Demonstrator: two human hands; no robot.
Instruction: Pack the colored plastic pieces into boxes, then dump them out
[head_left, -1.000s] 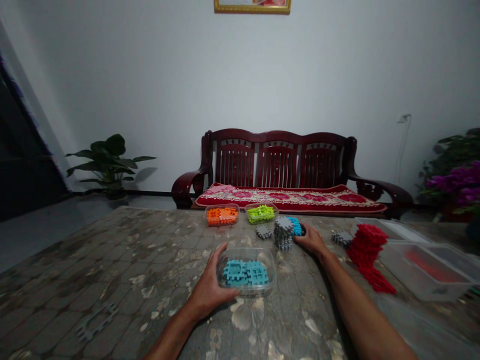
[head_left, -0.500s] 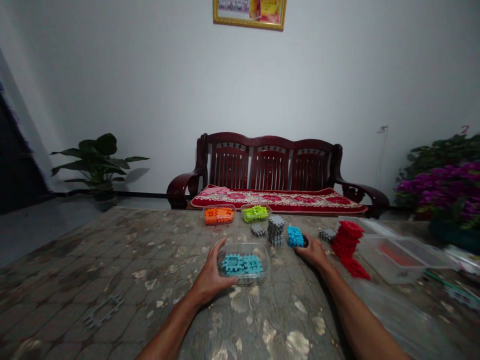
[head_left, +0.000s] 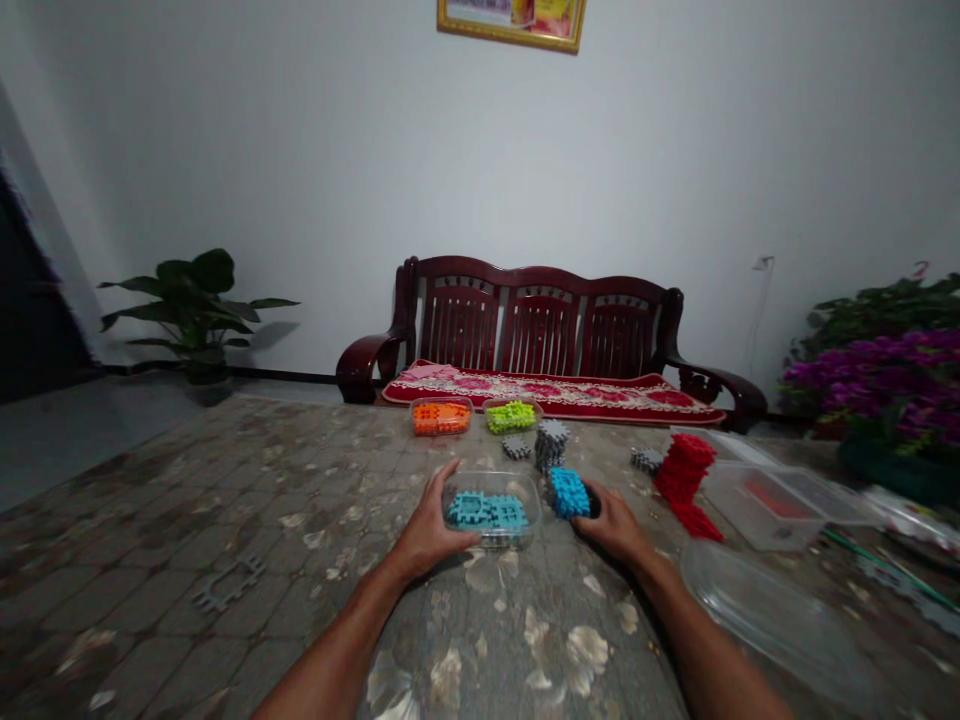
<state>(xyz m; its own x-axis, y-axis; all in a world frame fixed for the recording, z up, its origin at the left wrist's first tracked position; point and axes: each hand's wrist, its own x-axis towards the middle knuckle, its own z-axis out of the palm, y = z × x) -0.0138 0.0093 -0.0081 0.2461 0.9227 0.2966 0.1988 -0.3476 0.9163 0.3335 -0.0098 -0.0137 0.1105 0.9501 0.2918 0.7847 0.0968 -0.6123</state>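
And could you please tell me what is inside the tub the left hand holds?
Teal pieces lie in the tub; anything beneath the top ones is covered and cannot be seen.

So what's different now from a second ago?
The right hand has brought the blue pieces toward the person and a little left, from beside the grey stack to in front of it, nearer the clear tub. Nothing was newly grasped or let go: the left hand still grips the tub. The grey stack, red stack and orange pieces stayed put.

Passable in front of the box (head_left: 495, 483); blocked behind the blue pieces (head_left: 569, 493) by a gray stack (head_left: 552, 445), farther right by a red stack (head_left: 685, 468).
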